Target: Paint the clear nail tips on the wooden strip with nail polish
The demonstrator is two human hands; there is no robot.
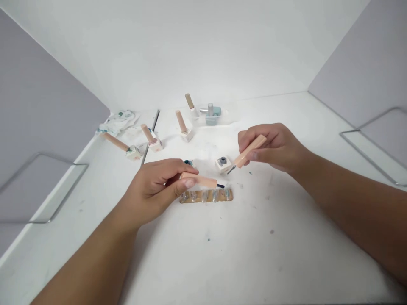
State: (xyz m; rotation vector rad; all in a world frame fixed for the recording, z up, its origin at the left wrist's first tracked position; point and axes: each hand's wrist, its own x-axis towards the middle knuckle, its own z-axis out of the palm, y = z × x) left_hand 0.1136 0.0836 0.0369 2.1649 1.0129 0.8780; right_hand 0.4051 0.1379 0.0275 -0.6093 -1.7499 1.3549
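Note:
My left hand [159, 186] is closed around the peach cap of a nail polish brush [205, 181], its dark bristles pointing right above a strip of fake nails [206, 197]. The strip is brown and carries several clear, glossy nail tips in a row. In my right hand [270, 148] is a second nail polish brush [251, 151], with its grey-coated bristles angled down to the left. Just left of those bristles stands an uncapped white polish bottle [223, 164] with a grey neck. Another uncapped bottle [188, 162], teal at its mouth, is partly hidden behind my left hand.
Capped polish bottles stand at the back, one [184, 129] near the middle and another [153, 142] farther left. A bottle [124, 146] lies tilted beside crumpled stained tissue [117, 123]. A clear tray [222, 118] holds teal bottles. Metal wire stands [63, 190] flank both sides.

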